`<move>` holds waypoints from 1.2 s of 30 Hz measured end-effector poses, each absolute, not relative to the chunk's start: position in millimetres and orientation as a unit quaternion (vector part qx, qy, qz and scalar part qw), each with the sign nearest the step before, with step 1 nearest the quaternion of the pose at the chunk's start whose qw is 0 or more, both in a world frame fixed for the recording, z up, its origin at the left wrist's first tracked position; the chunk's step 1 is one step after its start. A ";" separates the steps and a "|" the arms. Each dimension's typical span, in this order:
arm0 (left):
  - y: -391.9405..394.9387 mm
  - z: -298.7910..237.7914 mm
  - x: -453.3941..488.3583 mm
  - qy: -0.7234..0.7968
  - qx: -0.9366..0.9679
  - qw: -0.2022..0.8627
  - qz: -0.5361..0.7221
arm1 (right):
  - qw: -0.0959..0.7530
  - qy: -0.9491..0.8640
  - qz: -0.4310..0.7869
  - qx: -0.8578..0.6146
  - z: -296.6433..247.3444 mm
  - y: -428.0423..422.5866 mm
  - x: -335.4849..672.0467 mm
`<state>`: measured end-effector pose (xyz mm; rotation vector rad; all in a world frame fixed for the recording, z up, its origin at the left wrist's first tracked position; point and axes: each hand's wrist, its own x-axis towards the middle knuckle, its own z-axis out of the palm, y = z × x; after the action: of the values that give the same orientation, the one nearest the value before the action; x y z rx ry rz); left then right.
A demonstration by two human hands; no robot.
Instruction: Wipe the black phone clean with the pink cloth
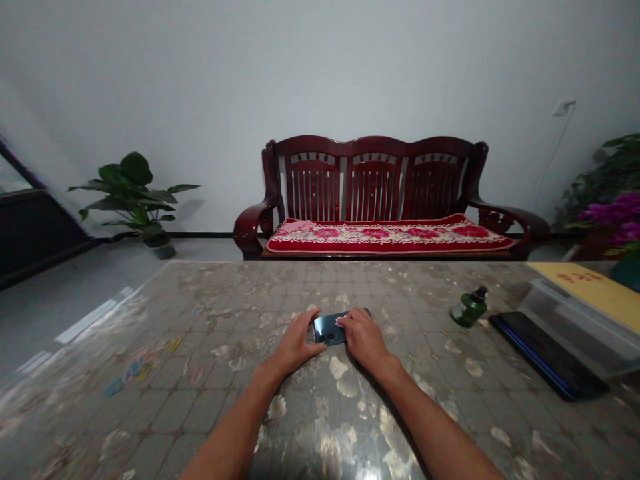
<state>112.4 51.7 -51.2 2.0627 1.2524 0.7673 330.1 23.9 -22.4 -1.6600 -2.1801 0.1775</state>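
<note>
A dark blue-grey smartphone (328, 327) lies on the patterned tablecloth, its camera side up. My left hand (296, 345) grips the phone's left end, thumb at the near edge and fingers at the far edge. Over the phone's right part is my right hand (364, 337), its fingers pinched on a small white wipe (341, 321) that touches the phone's back. Most of the wipe and the phone's right end are hidden under that hand.
A green bottle (469, 308) with a black cap stands at the right. Beside it are a dark case (547, 353) and a clear plastic box (575, 327) under a yellow sheet (595, 287). Several coloured clips (135, 368) lie left. A wooden bench (375, 180) stands behind the table.
</note>
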 end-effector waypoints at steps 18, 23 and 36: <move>52.2 -49.0 116.1 0.480 0.755 0.328 0.304 | 0.170 -0.766 0.058 -0.618 -15.2 34.8 323.1; 52.7 -50.3 115.7 0.473 0.763 0.321 0.301 | 0.160 -0.734 0.036 -0.659 -13.2 40.3 328.8; 52.2 -52.2 116.3 0.468 0.750 0.340 0.320 | 0.174 -0.737 0.019 -0.652 -21.2 36.8 335.1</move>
<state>116.3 52.2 -52.2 1.9528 1.2190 0.8321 335.1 36.8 -21.2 -1.8500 -2.0909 0.0528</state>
